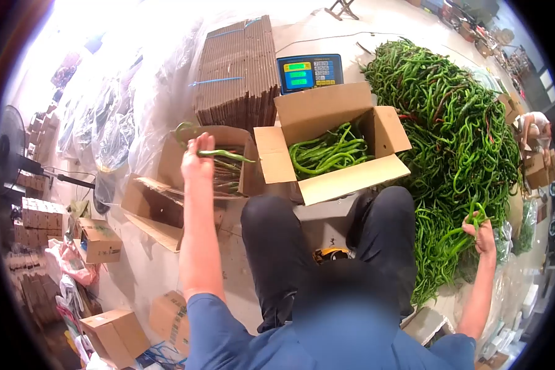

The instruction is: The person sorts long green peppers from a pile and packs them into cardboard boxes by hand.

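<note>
My left hand [198, 161] is raised over an open cardboard box [171, 152] and closed around a long green chili pepper [234, 155]; darker, reddish peppers [226, 174] lie inside that box. To the far right, my right hand [482, 236] grips a few green chili peppers [475, 217] at the edge of a large heap of long green peppers [438, 117]. In front of my knees stands a second open box [355, 175], its flaps folded out, with green peppers [330, 151] lying in it.
Behind the middle box is a scale display [310, 73] with lit green readouts. Flattened cardboard [237, 68] is stacked beside it, tied with blue straps. Clear plastic sheeting [114, 117] hangs at the left, near a black fan [12, 148]. More boxes [114, 336] sit at lower left.
</note>
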`<move>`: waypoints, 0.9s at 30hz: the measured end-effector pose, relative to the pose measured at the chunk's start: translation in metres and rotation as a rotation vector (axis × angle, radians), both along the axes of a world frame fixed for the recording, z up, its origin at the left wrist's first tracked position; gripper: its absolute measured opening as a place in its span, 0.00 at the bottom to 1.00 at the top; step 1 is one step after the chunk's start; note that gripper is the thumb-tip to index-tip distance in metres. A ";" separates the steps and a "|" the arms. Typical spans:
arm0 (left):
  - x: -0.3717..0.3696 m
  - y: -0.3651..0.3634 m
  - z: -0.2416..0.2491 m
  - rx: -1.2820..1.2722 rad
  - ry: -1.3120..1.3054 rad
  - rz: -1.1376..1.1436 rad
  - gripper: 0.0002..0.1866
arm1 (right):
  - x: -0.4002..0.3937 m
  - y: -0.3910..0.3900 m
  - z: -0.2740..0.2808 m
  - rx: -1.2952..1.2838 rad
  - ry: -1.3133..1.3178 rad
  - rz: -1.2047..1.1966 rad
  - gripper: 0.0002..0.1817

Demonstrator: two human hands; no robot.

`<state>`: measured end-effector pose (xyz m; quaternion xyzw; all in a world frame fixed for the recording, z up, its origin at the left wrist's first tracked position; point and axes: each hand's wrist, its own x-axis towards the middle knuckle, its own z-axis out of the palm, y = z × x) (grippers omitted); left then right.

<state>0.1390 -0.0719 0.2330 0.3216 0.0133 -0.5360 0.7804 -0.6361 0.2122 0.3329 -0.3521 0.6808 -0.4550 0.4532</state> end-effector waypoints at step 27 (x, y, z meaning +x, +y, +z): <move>-0.356 0.100 0.138 -0.413 -0.966 -1.375 0.13 | -0.052 0.035 0.103 -0.388 0.149 -0.462 0.14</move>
